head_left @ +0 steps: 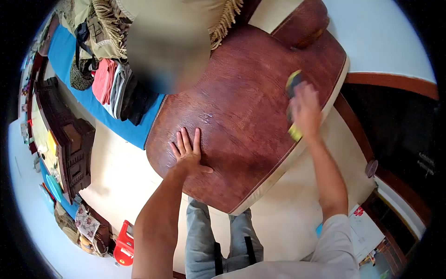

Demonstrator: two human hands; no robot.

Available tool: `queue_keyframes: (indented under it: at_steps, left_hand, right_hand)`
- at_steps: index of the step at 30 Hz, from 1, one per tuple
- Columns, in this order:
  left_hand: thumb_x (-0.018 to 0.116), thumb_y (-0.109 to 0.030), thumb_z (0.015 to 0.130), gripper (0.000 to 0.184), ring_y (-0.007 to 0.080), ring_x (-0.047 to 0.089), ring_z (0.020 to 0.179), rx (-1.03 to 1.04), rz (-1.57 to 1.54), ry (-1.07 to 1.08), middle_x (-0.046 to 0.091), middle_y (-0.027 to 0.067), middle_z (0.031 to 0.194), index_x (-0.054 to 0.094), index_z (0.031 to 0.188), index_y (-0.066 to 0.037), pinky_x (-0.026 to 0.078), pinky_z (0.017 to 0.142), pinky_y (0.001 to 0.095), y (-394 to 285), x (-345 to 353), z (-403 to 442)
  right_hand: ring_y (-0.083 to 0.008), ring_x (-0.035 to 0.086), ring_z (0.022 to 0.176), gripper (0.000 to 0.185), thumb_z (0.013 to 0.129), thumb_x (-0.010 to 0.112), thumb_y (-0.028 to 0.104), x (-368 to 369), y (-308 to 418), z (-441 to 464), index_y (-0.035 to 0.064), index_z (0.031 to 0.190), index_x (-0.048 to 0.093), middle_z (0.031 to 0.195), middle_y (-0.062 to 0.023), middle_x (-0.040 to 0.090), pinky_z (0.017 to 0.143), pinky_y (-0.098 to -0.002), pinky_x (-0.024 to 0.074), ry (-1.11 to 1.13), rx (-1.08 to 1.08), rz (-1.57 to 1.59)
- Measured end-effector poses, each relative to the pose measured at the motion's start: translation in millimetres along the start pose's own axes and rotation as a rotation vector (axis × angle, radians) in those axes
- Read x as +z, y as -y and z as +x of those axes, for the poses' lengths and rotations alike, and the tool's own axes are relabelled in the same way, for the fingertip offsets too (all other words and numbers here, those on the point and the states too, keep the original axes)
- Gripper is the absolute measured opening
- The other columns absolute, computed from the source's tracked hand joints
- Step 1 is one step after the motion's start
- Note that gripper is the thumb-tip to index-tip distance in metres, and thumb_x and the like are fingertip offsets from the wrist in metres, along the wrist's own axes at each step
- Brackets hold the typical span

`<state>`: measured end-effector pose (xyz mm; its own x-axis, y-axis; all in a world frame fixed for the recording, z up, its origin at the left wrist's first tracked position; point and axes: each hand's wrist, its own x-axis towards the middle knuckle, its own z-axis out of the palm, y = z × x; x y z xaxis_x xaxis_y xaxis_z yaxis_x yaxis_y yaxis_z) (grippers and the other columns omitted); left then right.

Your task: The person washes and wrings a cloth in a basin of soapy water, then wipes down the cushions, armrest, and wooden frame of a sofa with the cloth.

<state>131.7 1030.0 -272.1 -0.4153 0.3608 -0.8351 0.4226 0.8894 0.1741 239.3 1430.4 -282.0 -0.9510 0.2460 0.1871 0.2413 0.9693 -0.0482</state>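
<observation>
Yellow-and-black tool [295, 132]: in my right hand [307, 109], long axis pointing away from me, near end beside the brown seat's [251, 97] right seam.
Grip: curled over it, blurred.
Left hand [186, 153]: spread flat, well left.

A broad seat [251, 107] covered in reddish-brown, leather-like material is seen stretched across the centre, its rounded near end turned towards 7 o'clock and its far corner towards 2 o'clock. The surface is finely creased and mottled, with glossy streaks caught near 10 o'clock. A stitched seam is carried along the 4 o'clock edge, above a cream side band [265, 183]. A yellow-green and dark hand tool [293, 83] is held over the seat at 2 o'clock, its long axis set roughly from 12 to 6. Its middle is hidden by fingers, its outline blurred; contact with the surface cannot be confirmed.
</observation>
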Motion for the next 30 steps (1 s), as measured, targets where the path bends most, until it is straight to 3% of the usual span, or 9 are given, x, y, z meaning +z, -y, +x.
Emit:
queue_keyframes:
  at_steps: [3, 7, 11, 14, 15, 21, 24, 27, 30]
  left_hand:
    - [0.095, -0.053, 0.057, 0.157, 0.0539, -0.021, 0.15, 0.013, -0.027, 0.021, -0.024, 0.036, 0.161, -0.015, 0.163, -0.017, -0.004, 0.114, 0.0752, 1.4, -4.6, -0.9]
    - [0.094, -0.057, 0.055, 0.158, 0.0546, -0.021, 0.15, 0.039, -0.028, 0.002, -0.024, 0.0365, 0.161, -0.015, 0.163, -0.016, -0.004, 0.114, 0.0761, 7.6, 2.5, 1.0]
    - [0.093, -0.064, 0.051, 0.163, 0.0547, -0.022, 0.149, 0.028, -0.004, -0.002, -0.024, 0.0372, 0.161, -0.016, 0.162, -0.016, -0.005, 0.114, 0.0756, 12.5, 8.8, 4.0]
    - [0.094, -0.061, 0.051, 0.163, 0.0539, -0.023, 0.149, 0.015, -0.012, -0.021, -0.025, 0.036, 0.161, -0.016, 0.162, -0.017, -0.006, 0.114, 0.0747, 10.1, 14.6, 8.2]
    - [0.095, -0.051, 0.058, 0.154, 0.053, -0.02, 0.151, 0.005, -0.035, 0.017, -0.023, 0.0343, 0.162, -0.014, 0.163, -0.018, -0.003, 0.115, 0.0748, 2.6, -1.8, -0.1]
    - [0.095, -0.058, 0.053, 0.161, 0.0554, -0.023, 0.149, 0.08, -0.058, -0.03, -0.025, 0.0368, 0.16, -0.016, 0.162, -0.018, -0.006, 0.113, 0.0755, 15.0, 10.6, 1.4]
    - [0.096, -0.053, 0.054, 0.159, 0.0554, -0.023, 0.149, 0.079, -0.093, 0.006, -0.025, 0.0363, 0.16, -0.015, 0.162, -0.018, -0.005, 0.114, 0.0757, 12.3, 0.3, 0.9]
    - [0.097, -0.052, 0.055, 0.158, 0.0547, -0.022, 0.149, 0.089, -0.105, -0.009, -0.025, 0.0355, 0.161, -0.014, 0.163, -0.02, -0.004, 0.114, 0.0763, 14.6, 3.5, 1.2]
    - [0.096, -0.052, 0.055, 0.157, 0.0538, -0.021, 0.15, 0.102, -0.116, -0.039, -0.024, 0.0342, 0.162, -0.013, 0.163, -0.022, -0.002, 0.115, 0.0764, 17.8, 3.2, -1.3]
  right_hand:
    - [-0.0405, 0.045, 0.138, 0.045, 0.101, 0.053, 0.03, 35.1, -53.4, 54.2, 0.0026, 0.135, 0.063, 0.148, -0.0193, 0.053, 0.119, -0.051, 0.032, -0.153, 0.413, -0.176]
    - [-0.0368, 0.052, 0.129, 0.048, 0.097, 0.055, 0.028, 63.5, 15.1, 108.5, 0.0054, 0.138, 0.062, 0.145, -0.02, 0.055, 0.112, -0.0481, 0.0402, -0.236, 0.827, -0.2]
    - [-0.0366, 0.059, 0.115, 0.039, 0.089, 0.062, 0.021, 69.8, 158.7, 108.4, 0.0045, 0.124, 0.066, 0.131, -0.0189, 0.063, 0.101, -0.0462, 0.0479, -0.235, 0.262, 0.091]
    - [-0.0335, 0.059, 0.123, 0.036, 0.09, 0.062, 0.02, 62.4, 213.6, 63.6, 0.0039, 0.122, 0.07, 0.133, -0.0163, 0.066, 0.113, -0.046, 0.0417, -0.096, -0.052, 0.364]
    - [-0.0321, 0.058, 0.128, 0.036, 0.091, 0.062, 0.02, 57.1, 216.7, 42.5, 0.0047, 0.122, 0.071, 0.133, -0.0152, 0.066, 0.117, -0.0447, 0.0386, 0.02, -0.158, 0.431]
    - [-0.0296, 0.062, 0.122, 0.029, 0.078, 0.071, 0.013, 3.8, 119.3, -17.1, 0.0065, 0.107, 0.074, 0.127, -0.0113, 0.068, 0.112, -0.0452, 0.0449, 0.095, -0.52, 0.529]
    - [-0.0386, 0.058, 0.127, 0.035, 0.081, 0.068, 0.007, -11.5, 33.4, -5.3, 0.0026, 0.115, 0.071, 0.13, -0.02, 0.065, 0.113, -0.0512, 0.0422, 0.08, -0.162, 0.322]
    - [-0.0375, 0.05, 0.136, 0.04, 0.1, 0.053, 0.023, 9.0, -33.6, 17.7, 0.0038, 0.134, 0.065, 0.144, -0.0179, 0.058, 0.117, -0.0492, 0.0363, -0.067, 0.203, -0.068]
    - [-0.0368, 0.048, 0.137, 0.046, 0.103, 0.048, 0.03, 28.4, -40.0, 48.6, 0.0072, 0.142, 0.059, 0.151, -0.0156, 0.052, 0.118, -0.0462, 0.0354, -0.034, 0.371, -0.245]
